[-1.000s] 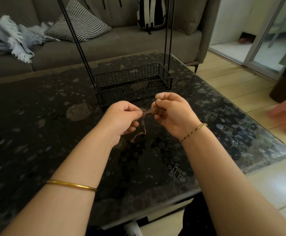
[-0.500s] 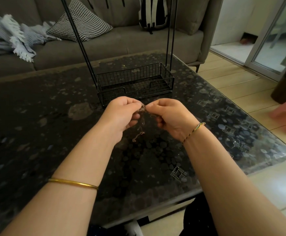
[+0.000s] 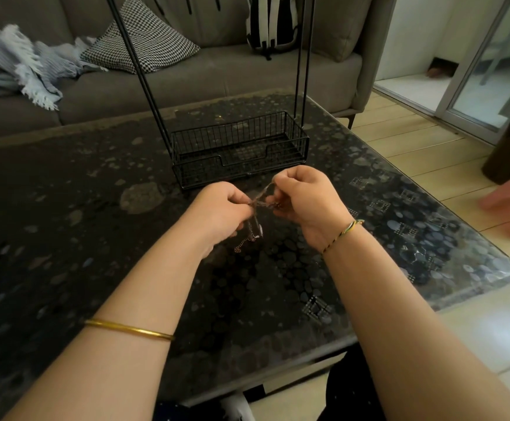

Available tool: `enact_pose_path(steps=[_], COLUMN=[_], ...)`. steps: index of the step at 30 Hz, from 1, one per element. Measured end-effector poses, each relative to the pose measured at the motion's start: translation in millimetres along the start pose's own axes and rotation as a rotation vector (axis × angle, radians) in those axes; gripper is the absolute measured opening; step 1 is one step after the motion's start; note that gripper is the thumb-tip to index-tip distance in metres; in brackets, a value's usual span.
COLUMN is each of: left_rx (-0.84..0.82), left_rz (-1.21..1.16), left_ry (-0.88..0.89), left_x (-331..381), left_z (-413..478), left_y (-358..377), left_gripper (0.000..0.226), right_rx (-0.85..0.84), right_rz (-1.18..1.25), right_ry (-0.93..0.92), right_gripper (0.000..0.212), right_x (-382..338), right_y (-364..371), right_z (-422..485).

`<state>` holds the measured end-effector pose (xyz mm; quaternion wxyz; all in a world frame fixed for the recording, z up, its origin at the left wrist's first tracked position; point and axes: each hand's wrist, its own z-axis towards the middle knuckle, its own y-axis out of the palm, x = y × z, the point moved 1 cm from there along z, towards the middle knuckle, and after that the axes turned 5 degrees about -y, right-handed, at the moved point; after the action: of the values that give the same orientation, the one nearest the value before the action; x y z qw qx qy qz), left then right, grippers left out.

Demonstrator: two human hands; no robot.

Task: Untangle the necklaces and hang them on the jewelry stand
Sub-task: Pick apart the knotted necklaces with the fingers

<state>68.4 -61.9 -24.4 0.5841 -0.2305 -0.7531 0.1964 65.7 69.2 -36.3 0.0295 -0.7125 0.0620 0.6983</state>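
**Tangled necklaces (image 3: 259, 203), centre of the frame, held above the dark glass table (image 3: 65, 208).** Your left hand (image 3: 217, 211) pinches the knot from the left. Your right hand (image 3: 306, 196) pinches a strand from the right, and the fingers of both hands are curled in. A short loop arches between them, and a clasp end (image 3: 252, 237) dangles below.

The wire jewelry stand (image 3: 238, 133) sits just behind, with nothing hung where its posts show.

**Risks:**
- If you pull your hands straight apart, the knot will likely tighten or a thin link will snap.
- If either pinch slackens, the bundle drops onto the patterned glass, where fine chain is hard to find.
- If you reach forward, the dangling end may snag the basket wires.
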Motion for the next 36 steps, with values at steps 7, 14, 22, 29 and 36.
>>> enact_pose_path(steps=[7,14,22,29,36], left_rx=[0.048,-0.034,0.047,0.134,0.173], left_rz=[-0.071,-0.509,-0.467,-0.090,0.366], left_ry=[-0.061,-0.246,-0.172,0.000,0.147], left_x=[-2,5,8,3,6], left_z=[2,-1,-1,-1,-2], left_y=[0,-2,2,-2,8], left_gripper=[0.014,0.010,0.015,0.017,0.011], right_rx=[-0.044,-0.081,-0.030,0.007,0.037], right_rz=[-0.014,-0.189,-0.273,-0.234,-0.157], right_ry=[0.071,0.021,-0.052,-0.091,-0.142], right_gripper=[0.014,0.015,0.017,0.012,0.013], right_x=[1,1,4,0,-2], right_y=[-1,-1,1,1,3], right_z=[1,-1,0,-1,-3])
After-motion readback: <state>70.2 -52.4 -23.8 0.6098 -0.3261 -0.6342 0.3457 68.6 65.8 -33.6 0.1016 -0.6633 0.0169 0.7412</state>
